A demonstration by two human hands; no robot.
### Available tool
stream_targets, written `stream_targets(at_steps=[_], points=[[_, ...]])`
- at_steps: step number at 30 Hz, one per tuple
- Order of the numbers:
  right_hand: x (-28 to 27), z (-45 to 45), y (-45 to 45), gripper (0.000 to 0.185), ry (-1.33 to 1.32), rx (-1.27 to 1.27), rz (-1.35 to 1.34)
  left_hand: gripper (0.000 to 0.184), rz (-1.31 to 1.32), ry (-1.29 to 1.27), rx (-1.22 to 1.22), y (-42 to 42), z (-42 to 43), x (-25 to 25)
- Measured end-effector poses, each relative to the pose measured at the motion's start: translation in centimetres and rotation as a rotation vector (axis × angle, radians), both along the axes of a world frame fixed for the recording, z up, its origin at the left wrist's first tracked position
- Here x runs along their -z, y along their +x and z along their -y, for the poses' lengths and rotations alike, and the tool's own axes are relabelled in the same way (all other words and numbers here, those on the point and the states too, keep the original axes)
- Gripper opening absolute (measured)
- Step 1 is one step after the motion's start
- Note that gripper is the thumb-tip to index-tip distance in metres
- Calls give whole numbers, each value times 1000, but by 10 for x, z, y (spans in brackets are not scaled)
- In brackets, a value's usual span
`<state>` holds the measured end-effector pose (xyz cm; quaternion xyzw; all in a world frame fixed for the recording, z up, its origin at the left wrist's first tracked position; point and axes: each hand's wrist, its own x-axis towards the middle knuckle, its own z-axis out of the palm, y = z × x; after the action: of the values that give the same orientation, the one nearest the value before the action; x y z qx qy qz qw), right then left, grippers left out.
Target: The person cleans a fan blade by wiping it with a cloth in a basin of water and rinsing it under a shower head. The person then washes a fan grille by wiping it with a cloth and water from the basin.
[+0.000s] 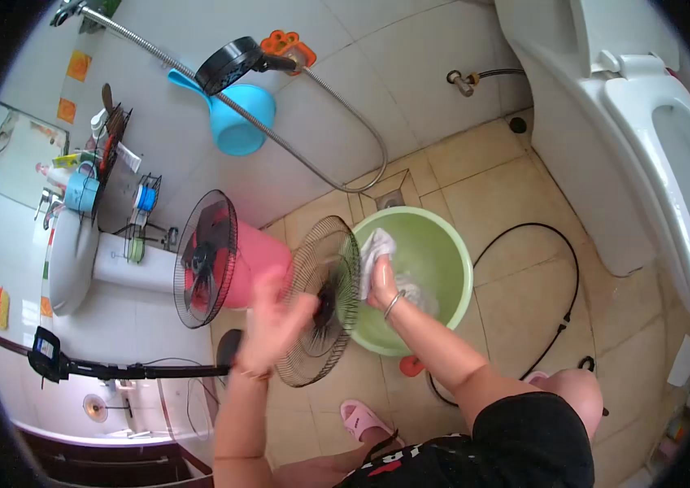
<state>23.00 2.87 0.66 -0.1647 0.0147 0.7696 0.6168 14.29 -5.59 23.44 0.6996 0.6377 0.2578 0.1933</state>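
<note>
My left hand (270,327) is smeared by motion, with thumb and fingers apart. It is in front of the left side of a round black wire fan grille (335,244), which stands tilted beside the basin; I cannot tell whether they touch. My right hand (381,285) is closed on a wet white cloth (376,244) at the grille's right edge, over the light green basin (465,281). Cloudy water and more pale cloth lie in the basin. A second grille (205,260) with dark fan blades stands against a pink bucket (257,252).
A toilet (662,154) is at the right. A black cable (576,268) loops over the tiled floor. A shower head (231,63) and blue dipper (243,122) hang on the wall. A black pole (141,371), washbasin (72,260) and wire rack (113,138) are at the left.
</note>
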Motion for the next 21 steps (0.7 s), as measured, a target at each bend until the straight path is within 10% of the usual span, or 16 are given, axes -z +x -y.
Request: stream_targets(at_steps=[3, 7, 12, 14, 19, 21], points=[[-12, 22, -11, 59, -166, -125, -11, 58, -455, -262, 99, 3, 12, 86], [-22, 36, -26, 56, -281, -249, -24, 39, 57, -308, -169, -36, 29, 170], [24, 9, -6, 56, -176, -361, -2, 26, -235, -101, -139, -66, 11, 96], [62, -20, 10, 54, -244, -254, 335, 25, -138, -60, -154, -72, 2, 36], [71, -5, 52, 53, 225, -608, 2267, 19, 432, -48, -348, -66, 0, -72], [80, 2, 61, 54, 421, -835, 2265, 19, 538, -6, -330, -68, -2, -100]])
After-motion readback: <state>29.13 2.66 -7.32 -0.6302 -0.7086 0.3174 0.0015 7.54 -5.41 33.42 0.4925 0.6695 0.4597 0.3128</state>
